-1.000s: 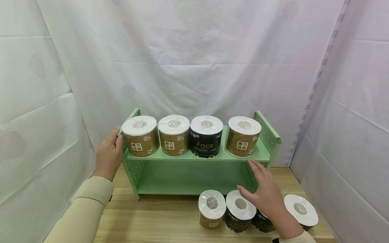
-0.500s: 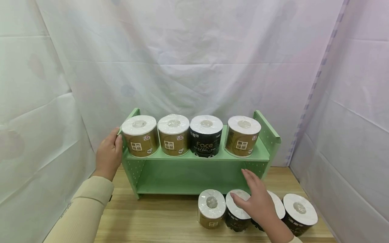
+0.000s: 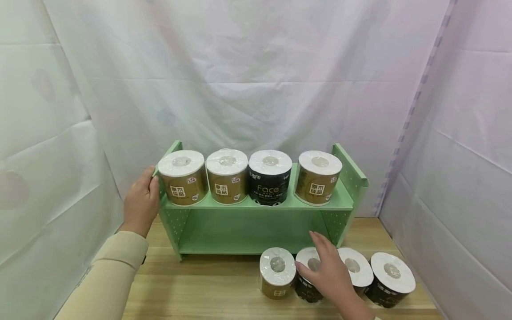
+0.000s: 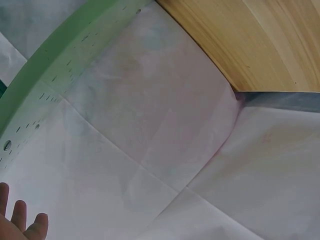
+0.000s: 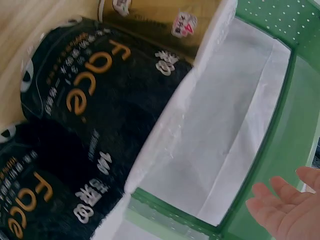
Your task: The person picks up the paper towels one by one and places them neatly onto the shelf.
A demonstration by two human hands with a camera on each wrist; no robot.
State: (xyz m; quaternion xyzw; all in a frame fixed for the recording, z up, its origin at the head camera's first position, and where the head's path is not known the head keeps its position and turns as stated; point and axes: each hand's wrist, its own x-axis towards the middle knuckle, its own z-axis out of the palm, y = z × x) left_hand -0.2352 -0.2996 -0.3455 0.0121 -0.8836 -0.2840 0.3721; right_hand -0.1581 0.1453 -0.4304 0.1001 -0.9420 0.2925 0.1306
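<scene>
My left hand (image 3: 141, 202) is at the left side panel of a green two-tier shelf (image 3: 256, 231), thumb and index finger at its front upper edge. Its other fingers (image 4: 19, 215) show beside the perforated panel in the left wrist view. With thumb and fingers spread, my right hand (image 3: 330, 271) hovers over a black-wrapped toilet roll (image 3: 307, 289) on the table, partly covering it. Left of that stands a gold-wrapped toilet roll (image 3: 277, 275); to the right are a partly hidden roll (image 3: 356, 269) and another black-wrapped roll (image 3: 390, 280).
The upper tier carries gold-wrapped rolls (image 3: 183, 184), one black-wrapped roll (image 3: 269, 184) and, past a gap, another gold-wrapped roll (image 3: 318, 184). White cloth (image 3: 256, 80) hangs behind and at both sides. The wooden table (image 3: 192, 284) extends in front.
My right hand has come down and to the left from the shelf's front edge to the second table roll, uncovering the rolls at right. The left hand stays at the panel.
</scene>
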